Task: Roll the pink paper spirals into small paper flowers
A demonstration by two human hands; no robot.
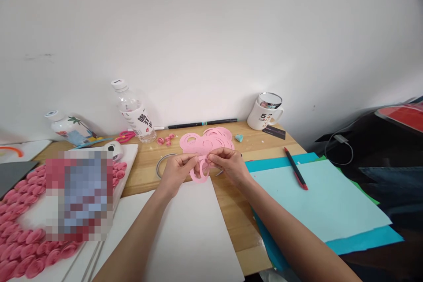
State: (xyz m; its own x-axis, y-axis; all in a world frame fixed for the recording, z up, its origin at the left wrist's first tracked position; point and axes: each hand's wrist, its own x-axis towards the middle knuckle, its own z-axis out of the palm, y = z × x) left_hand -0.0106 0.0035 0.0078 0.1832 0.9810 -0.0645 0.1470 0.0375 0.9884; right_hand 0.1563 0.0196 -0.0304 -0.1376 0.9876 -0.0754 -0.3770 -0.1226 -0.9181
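Note:
Between my two hands hangs a curled pink paper strip (199, 178), looping below my fingertips. My left hand (179, 168) pinches it from the left with closed fingers. From the right, my right hand (228, 164) pinches its upper end. Just behind lies a pile of pink paper spirals (214, 139) on the wooden table. A white board (191, 233) lies beneath my forearms. Part of a grey ring (160, 168) shows beside my left hand, the rest hidden behind my hands. Small rolled pink paper roses (167, 140) and a teal rolled paper piece (239, 138) sit near the pile.
A plastic bottle (135, 112), a second bottle (69, 128), pink scissors (125, 135) and a white mug (264, 112) stand or lie along the wall. At left is a board of pink paper roses (28, 233). Light blue sheets (317, 202) with a pen (296, 169) lie right.

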